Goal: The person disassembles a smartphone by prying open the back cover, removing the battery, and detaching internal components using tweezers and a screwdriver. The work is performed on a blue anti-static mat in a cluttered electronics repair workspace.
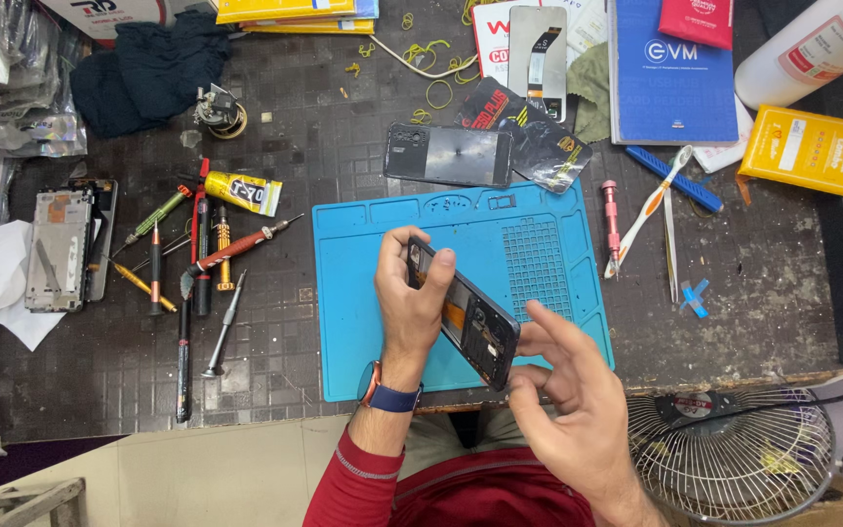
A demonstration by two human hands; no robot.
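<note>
Left hand (410, 298) grips the opened phone (465, 314) above the blue mat (363, 293); right hand (568, 385), fingers spread, touches its lower end.

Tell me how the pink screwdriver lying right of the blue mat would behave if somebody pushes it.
The pink screwdriver looks round and slim, so a sideways push would probably roll it on the table. It seems stiff and light, likely metal. Rolling right, it would probably stop soon against the toothbrush, whose head lies close to its tip.
</note>
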